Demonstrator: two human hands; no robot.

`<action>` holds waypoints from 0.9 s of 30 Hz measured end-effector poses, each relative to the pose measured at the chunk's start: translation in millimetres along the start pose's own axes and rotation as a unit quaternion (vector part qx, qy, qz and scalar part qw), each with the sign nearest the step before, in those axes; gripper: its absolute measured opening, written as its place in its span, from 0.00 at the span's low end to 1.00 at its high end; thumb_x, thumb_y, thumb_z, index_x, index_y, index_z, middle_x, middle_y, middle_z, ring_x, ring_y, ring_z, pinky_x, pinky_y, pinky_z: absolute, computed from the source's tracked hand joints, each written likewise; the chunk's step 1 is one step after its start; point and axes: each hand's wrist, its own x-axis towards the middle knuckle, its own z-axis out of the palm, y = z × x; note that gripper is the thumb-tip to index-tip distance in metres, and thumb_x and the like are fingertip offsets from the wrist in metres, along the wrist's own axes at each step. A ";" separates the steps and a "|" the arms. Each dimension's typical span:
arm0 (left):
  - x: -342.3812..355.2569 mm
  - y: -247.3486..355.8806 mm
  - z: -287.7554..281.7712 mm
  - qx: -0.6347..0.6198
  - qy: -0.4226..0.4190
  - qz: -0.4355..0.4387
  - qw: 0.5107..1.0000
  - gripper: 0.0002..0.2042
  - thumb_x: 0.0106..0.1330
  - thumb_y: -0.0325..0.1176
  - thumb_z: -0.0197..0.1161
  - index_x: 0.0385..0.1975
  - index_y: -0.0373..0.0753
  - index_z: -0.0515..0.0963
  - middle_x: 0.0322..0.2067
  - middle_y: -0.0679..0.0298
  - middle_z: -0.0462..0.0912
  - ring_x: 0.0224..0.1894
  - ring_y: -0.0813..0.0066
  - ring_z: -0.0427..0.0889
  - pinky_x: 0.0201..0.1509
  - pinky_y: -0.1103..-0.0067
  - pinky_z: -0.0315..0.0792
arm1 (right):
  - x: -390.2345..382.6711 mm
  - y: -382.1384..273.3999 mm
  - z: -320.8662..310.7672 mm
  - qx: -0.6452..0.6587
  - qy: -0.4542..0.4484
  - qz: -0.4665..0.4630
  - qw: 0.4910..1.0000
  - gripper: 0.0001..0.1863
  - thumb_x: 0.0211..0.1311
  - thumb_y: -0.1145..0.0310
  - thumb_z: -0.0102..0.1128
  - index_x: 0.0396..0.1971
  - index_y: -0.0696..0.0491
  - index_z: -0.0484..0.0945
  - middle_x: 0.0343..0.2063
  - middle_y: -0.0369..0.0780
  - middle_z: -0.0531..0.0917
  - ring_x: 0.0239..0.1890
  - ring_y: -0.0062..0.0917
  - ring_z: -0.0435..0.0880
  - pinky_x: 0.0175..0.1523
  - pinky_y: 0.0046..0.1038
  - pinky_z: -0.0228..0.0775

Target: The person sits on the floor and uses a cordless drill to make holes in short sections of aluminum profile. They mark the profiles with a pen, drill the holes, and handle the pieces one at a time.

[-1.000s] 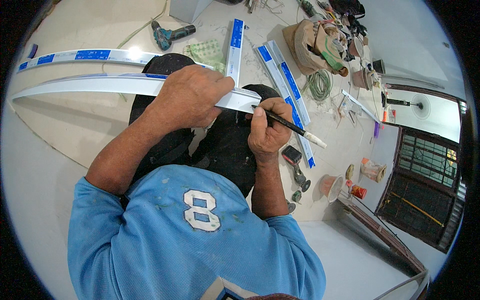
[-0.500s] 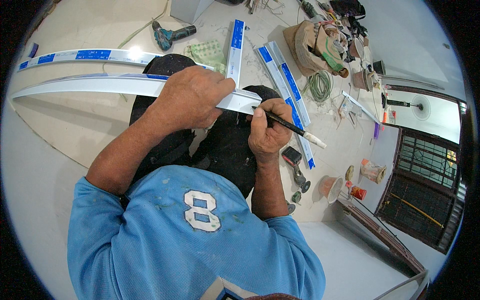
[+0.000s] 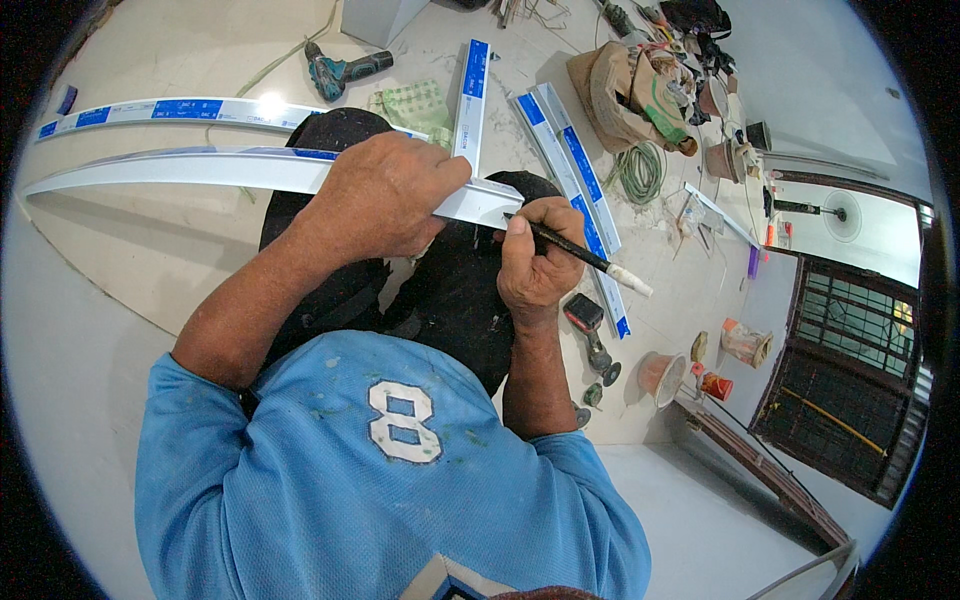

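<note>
Across my knees lies a long white trim strip (image 3: 215, 170), its right end over my right thigh. My left hand (image 3: 385, 195) is closed around it near that end. A black pencil-like marking tool (image 3: 568, 243) with a white rear end is pinched in my right hand (image 3: 541, 262). Its dark tip meets the strip's end face or lies just at it; which, I cannot tell. A second strip with blue film (image 3: 471, 100) runs away from me and meets the held strip close to my left fingers. Some of my right fingers are hidden behind the strip.
A cordless drill (image 3: 342, 70) and a green cloth (image 3: 415, 105) lie on the floor ahead. More blue-and-white strips (image 3: 570, 165) rest at right, near an angle grinder (image 3: 592, 335). Beyond are a brown sack (image 3: 610, 95), a coiled hose (image 3: 640, 172) and a bucket (image 3: 662, 378).
</note>
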 end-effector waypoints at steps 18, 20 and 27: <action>0.4 0.3 -0.6 0.006 0.060 0.028 0.998 0.17 0.56 0.34 0.79 0.43 0.39 0.81 0.35 0.57 0.87 0.41 0.55 0.90 0.49 0.62 0.83 | -1.7 2.9 -3.8 0.018 0.028 -0.061 0.998 0.05 0.68 0.78 0.61 0.42 0.59 0.76 0.34 0.43 0.81 0.31 0.25 0.81 0.37 0.28 0.76; -0.1 -0.3 -0.3 -0.007 0.026 0.014 1.000 0.23 0.52 0.34 0.81 0.46 0.40 0.79 0.40 0.57 0.87 0.47 0.53 0.88 0.53 0.60 0.81 | -7.2 -2.5 -0.9 0.052 0.080 -0.040 0.995 0.06 0.66 0.78 0.63 0.41 0.60 0.78 0.34 0.45 0.84 0.30 0.26 0.84 0.37 0.28 0.78; -0.1 0.9 0.5 0.006 0.064 0.025 0.998 0.16 0.58 0.35 0.78 0.41 0.39 0.81 0.35 0.58 0.88 0.43 0.55 0.90 0.49 0.62 0.83 | -3.2 -22.5 10.5 -0.145 -0.019 -0.132 0.980 0.08 0.57 0.78 0.74 0.35 0.59 0.83 0.31 0.48 0.88 0.30 0.36 0.90 0.37 0.33 0.83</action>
